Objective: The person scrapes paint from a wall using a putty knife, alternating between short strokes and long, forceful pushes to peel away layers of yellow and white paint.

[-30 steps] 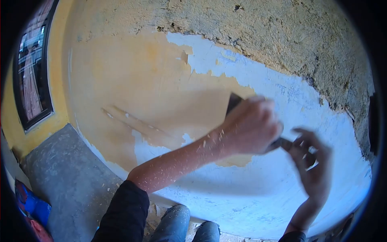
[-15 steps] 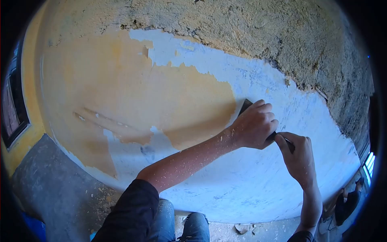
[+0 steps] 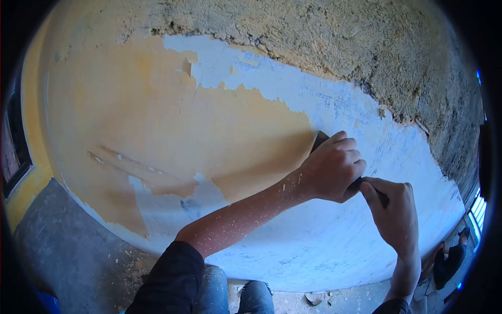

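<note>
A dark scraper (image 3: 319, 139) slants across the wall, its blade end at the edge between the yellow paint (image 3: 225, 131) and the bared whitish layer (image 3: 303, 235). Wrapped round it just behind the blade is my left hand (image 3: 336, 166), closed, hiding much of the tool. Farther back, my right hand (image 3: 393, 212) grips the handle end, also closed. Pale flakes dot my left forearm. Whether the blade is under the paint cannot be made out.
Rough, bare plaster (image 3: 340, 36) runs along the wall's top. A dark-framed window (image 3: 21, 172) is at the left. Paint flakes litter the grey floor (image 3: 78, 235). Another person (image 3: 449, 264) is low at the far right. My knees (image 3: 256, 295) are close to the wall.
The view has shifted slightly. Both hands and the scraper appear a little lower and to the right, still together, with the blade still at the paint edge.
</note>
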The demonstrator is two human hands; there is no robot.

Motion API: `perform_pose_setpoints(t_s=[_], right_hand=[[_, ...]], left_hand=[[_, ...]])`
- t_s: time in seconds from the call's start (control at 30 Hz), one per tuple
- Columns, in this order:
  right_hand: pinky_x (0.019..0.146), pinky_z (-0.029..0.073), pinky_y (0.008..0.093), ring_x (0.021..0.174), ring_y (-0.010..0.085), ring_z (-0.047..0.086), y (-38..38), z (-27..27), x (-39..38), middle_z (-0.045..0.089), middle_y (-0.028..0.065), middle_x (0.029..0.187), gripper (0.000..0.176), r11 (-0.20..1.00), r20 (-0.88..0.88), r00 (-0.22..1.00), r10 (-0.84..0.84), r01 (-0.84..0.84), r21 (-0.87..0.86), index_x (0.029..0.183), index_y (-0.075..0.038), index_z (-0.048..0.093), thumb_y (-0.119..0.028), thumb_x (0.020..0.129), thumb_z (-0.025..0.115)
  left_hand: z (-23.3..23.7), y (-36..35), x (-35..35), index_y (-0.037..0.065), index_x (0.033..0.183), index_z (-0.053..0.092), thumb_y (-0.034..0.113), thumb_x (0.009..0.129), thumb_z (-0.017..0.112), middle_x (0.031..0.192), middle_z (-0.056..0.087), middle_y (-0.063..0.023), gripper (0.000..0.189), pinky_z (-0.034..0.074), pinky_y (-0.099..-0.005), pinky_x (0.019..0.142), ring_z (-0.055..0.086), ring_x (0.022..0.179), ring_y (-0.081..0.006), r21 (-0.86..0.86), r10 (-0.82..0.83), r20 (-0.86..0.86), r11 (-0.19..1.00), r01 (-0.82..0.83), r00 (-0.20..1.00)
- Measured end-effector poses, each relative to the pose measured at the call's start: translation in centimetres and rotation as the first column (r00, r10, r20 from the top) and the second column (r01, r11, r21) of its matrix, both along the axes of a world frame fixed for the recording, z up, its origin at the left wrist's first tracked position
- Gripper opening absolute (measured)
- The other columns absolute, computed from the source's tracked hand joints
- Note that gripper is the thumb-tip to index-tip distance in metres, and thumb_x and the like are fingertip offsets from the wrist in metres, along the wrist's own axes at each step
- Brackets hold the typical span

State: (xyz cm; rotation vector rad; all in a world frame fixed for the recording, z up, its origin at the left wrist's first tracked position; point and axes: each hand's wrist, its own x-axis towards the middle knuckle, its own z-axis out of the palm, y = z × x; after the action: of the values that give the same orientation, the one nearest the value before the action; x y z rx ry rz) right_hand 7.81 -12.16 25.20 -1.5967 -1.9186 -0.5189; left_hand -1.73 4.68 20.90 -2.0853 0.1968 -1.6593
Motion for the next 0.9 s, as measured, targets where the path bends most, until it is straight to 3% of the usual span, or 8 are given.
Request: perform_pose_setpoints(t_s=[0.27, 0.33, 0.4, 0.5, 0.6, 0.77, 0.83, 0.9], right_hand=[[0.049, 0.038, 0.0343, 0.043, 0.0179, 0.045, 0.7, 0.5, 0.0, 0.05, 0.0141, 0.052, 0.02, 0.995, -0.061, 0.997, -0.052, 0.047, -0.09, 0.094, 0.003, 0.073, -0.015, 0.095, 0.062], [0.05, 0.04, 0.0363, 0.044, 0.019, 0.048, 1.7, 0.4, 0.0, 0.053, 0.0147, 0.054, 0.021, 0.998, 0.044, 0.998, 0.053, -0.055, 0.043, 0.094, 0.001, 0.074, -0.017, 0.095, 0.062], [0.052, 0.042, 0.0389, 0.045, 0.0254, 0.051, 1.7, 0.6, 0.3, 0.056, 0.0175, 0.057, 0.021, 0.998, -0.001, 1.0, 0.022, -0.022, -0.062, 0.091, 0.0, 0.074, -0.017, 0.095, 0.062], [0.055, 0.044, 0.04, 0.05, 0.0347, 0.053, -0.6, 0.3, 0.3, 0.056, 0.0218, 0.062, 0.019, 0.998, -0.064, 0.997, 0.043, -0.046, -0.051, 0.09, 0.0, 0.073, -0.016, 0.093, 0.063], [0.056, 0.045, 0.0404, 0.052, 0.0349, 0.055, 0.5, 0.4, 0.7, 0.057, 0.022, 0.063, 0.02, 0.999, 0.0, 0.999, -0.032, 0.032, -0.022, 0.091, 0.001, 0.072, -0.017, 0.093, 0.063], [0.056, 0.045, 0.0409, 0.052, 0.0348, 0.056, 0.2, 0.7, -0.1, 0.059, 0.0221, 0.063, 0.021, 0.994, -0.05, 0.993, 0.103, -0.104, -0.028, 0.089, 0.003, 0.071, -0.015, 0.093, 0.061], [0.056, 0.045, 0.0401, 0.05, 0.0341, 0.055, -0.4, 1.1, -0.1, 0.059, 0.0211, 0.061, 0.021, 0.992, -0.04, 0.999, -0.032, 0.027, -0.12, 0.088, 0.002, 0.072, -0.015, 0.093, 0.061], [0.055, 0.044, 0.0396, 0.049, 0.033, 0.054, 0.7, 0.4, -0.3, 0.059, 0.0201, 0.06, 0.021, 0.997, -0.025, 1.0, -0.002, 0.0, -0.076, 0.088, 0.002, 0.072, -0.015, 0.093, 0.061]], left_hand=[[0.1, 0.6, -0.4, 0.011, 0.062, 0.05, 0.024, 0.068, 0.069, 0.062, 0.053, -0.0061, 0.024, 0.041, -0.0391, 0.07, 0.053, 0.066, -0.025, -0.049, 0.017, -0.035, 0.999, -0.019, 0.999], [1.0, 1.6, -0.9, 0.011, 0.061, 0.05, 0.023, 0.068, 0.069, 0.061, 0.052, -0.0067, 0.023, 0.042, -0.0393, 0.07, 0.053, 0.064, -0.0261, 0.028, -0.013, 0.088, 1.0, 0.01, 0.996], [0.8, 1.4, -1.5, 0.011, 0.061, 0.049, 0.021, 0.068, 0.068, 0.06, 0.051, -0.0071, 0.022, 0.043, -0.0397, 0.072, 0.054, 0.065, -0.0271, -0.002, 0.123, 0.013, 0.992, -0.123, 0.992], [0.3, -0.1, -0.5, 0.011, 0.061, 0.049, 0.021, 0.067, 0.068, 0.06, 0.052, -0.0071, 0.022, 0.043, -0.0404, 0.072, 0.055, 0.066, -0.0269, 0.005, -0.028, -0.022, 1.0, 0.028, 0.999], [0.7, 0.8, 0.4, 0.011, 0.062, 0.049, 0.021, 0.066, 0.068, 0.06, 0.051, -0.0068, 0.022, 0.043, -0.0405, 0.071, 0.055, 0.065, -0.0271, -0.012, 0.039, 0.023, 0.999, -0.038, 0.999], [0.6, 0.4, -1.3, 0.011, 0.059, 0.048, 0.02, 0.065, 0.068, 0.058, 0.05, -0.0058, 0.023, 0.042, -0.0403, 0.07, 0.054, 0.064, -0.0252, -0.02, 0.018, 0.025, 1.0, -0.018, 1.0], [0.6, 0.5, -1.0, 0.011, 0.059, 0.048, 0.02, 0.065, 0.068, 0.059, 0.051, -0.0056, 0.023, 0.042, -0.0402, 0.07, 0.054, 0.064, -0.025, -0.014, 0.038, 0.003, 0.999, -0.038, 0.999], [0.4, 1.2, -0.5, 0.011, 0.06, 0.049, 0.019, 0.065, 0.068, 0.06, 0.051, -0.0048, 0.022, 0.042, -0.0397, 0.071, 0.054, 0.064, -0.0246, -0.01, 0.075, 0.028, 0.997, -0.075, 0.997]])
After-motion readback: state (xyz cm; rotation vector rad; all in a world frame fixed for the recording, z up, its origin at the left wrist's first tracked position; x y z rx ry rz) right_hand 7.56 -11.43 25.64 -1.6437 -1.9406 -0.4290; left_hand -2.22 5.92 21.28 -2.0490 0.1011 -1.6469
